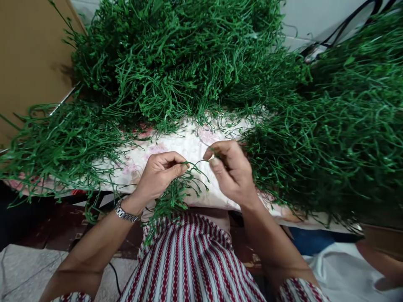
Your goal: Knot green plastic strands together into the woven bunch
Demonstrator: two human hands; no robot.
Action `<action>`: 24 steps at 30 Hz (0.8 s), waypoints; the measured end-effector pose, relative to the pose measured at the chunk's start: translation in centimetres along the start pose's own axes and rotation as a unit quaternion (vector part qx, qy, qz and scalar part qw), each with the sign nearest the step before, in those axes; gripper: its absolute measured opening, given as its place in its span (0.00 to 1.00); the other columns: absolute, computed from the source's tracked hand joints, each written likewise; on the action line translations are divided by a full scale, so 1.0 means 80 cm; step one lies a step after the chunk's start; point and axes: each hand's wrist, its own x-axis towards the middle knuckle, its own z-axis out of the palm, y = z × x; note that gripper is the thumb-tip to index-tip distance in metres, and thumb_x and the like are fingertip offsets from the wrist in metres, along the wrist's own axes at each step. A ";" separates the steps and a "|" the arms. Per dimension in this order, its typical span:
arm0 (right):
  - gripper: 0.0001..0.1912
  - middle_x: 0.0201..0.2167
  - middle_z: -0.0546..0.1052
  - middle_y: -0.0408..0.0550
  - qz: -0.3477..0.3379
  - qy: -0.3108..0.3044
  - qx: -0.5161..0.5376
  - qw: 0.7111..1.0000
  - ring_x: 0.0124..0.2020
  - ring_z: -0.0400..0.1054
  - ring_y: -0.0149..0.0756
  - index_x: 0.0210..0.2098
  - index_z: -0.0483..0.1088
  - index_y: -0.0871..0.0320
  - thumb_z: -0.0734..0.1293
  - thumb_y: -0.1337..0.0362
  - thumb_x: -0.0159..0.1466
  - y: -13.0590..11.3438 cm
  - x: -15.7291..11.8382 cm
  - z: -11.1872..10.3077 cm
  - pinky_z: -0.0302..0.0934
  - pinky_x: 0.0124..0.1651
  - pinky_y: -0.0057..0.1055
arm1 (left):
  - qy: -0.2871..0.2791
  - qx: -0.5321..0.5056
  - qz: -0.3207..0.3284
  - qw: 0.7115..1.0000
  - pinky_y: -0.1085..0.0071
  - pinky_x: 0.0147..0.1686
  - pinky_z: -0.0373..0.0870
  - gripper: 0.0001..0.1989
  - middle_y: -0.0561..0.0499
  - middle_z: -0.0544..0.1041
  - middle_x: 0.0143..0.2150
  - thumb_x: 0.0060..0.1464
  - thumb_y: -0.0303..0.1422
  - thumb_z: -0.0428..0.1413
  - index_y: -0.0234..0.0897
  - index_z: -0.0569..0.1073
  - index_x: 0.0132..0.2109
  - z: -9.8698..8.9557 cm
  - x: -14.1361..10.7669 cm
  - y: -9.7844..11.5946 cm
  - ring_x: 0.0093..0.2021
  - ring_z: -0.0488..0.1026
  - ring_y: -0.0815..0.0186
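Item, left hand [162, 174]: yours, thumb and forefinger pressed together on a thin green stem [195, 166], above the near part of the cloth. Item, the stem: stretched across the gap between your two hands, other stems fanning out just beside it. Item, right hand [232, 173]: yours, fingers curled toward the thumb at the stem's far end, bits of green showing among them; whether they are clamped on it, you cannot tell from this view. Item, bunch of stems [172, 196]: hanging below your left hand, over the cloth's near edge and your lap. Item, cloth [201, 195]: white with pink flowers, spread beneath your hands. Item, three heaps of green stems: the far heap [176, 63], tall; the right heap [333, 126], broad, near your right hand; the left heap [69, 147], lower, some stems trailing over the edge. Item, watch [126, 212]: metal band, on your left wrist. Item, garment [189, 260]: red and white stripes, worn by you.
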 end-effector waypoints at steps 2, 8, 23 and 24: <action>0.06 0.29 0.67 0.45 -0.003 -0.033 -0.055 0.998 0.26 0.61 0.27 0.40 0.61 0.59 0.59 0.64 0.63 0.003 -0.002 0.007 0.55 0.27 0.26 | 0.005 0.031 0.013 0.999 0.78 0.23 0.57 0.04 0.55 0.68 0.21 0.44 0.30 0.61 0.33 0.74 0.26 0.001 0.000 -0.002 0.23 0.61 0.74; 0.07 0.27 0.69 0.46 -0.007 -0.048 -0.303 0.952 0.24 0.61 0.29 0.35 0.65 0.61 0.60 0.63 0.62 0.017 -0.011 0.017 0.49 0.24 0.26 | 0.018 0.126 0.046 0.991 0.78 0.23 0.56 0.03 0.55 0.69 0.21 0.46 0.27 0.57 0.33 0.74 0.26 0.004 0.002 -0.002 0.23 0.61 0.74; 0.10 0.18 0.56 0.36 0.208 -0.065 0.201 0.955 0.20 0.49 0.21 0.22 0.57 0.59 0.64 0.67 0.55 0.024 -0.002 0.021 0.45 0.22 0.22 | -0.011 0.082 0.003 0.997 0.78 0.23 0.58 0.03 0.55 0.69 0.21 0.43 0.27 0.58 0.32 0.73 0.25 0.009 0.011 -0.005 0.23 0.62 0.74; 0.11 0.20 0.56 0.36 0.200 -0.084 0.200 0.956 0.20 0.48 0.21 0.24 0.57 0.59 0.65 0.66 0.55 0.024 -0.003 0.023 0.45 0.23 0.22 | -0.004 0.071 0.004 0.997 0.79 0.23 0.59 0.02 0.55 0.69 0.21 0.43 0.27 0.59 0.33 0.73 0.25 0.011 0.012 -0.005 0.23 0.63 0.74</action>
